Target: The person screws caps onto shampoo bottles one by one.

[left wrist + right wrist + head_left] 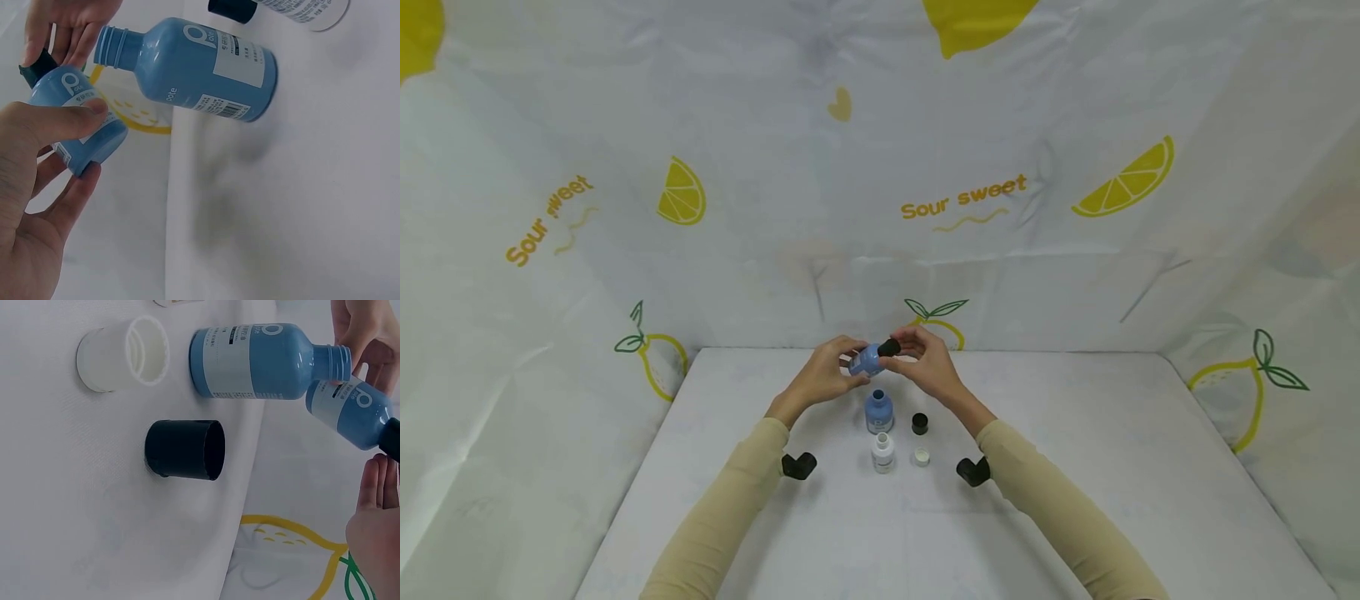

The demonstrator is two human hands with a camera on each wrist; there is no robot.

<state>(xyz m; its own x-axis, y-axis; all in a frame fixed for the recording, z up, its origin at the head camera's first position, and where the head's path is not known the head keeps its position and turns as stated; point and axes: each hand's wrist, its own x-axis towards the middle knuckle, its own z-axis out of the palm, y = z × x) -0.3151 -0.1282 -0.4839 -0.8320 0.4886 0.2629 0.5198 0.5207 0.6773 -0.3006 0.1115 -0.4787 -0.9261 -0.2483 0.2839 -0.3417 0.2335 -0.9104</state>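
My left hand (826, 373) grips a small blue bottle (867, 360) with a white label, thumb across the label in the left wrist view. The bottle is held tilted above the table, its black cap (890, 347) pointing up and to the right. At that cap, my right hand (929, 363) pinches it between thumb and fingers, and it sits at the bottle's neck. Nearer to me, a second blue bottle (206, 69) stands upright, uncapped, its threaded neck bare. A loose black cap (185, 450) rests on the table to its right, open side up.
In front of the standing blue bottle is an uncapped white bottle (883, 455), with a white cap (103, 359) to its right. Black devices (799, 466) show beside both sleeves. A lemon-printed sheet (850, 275) hangs behind the white table (1075, 467).
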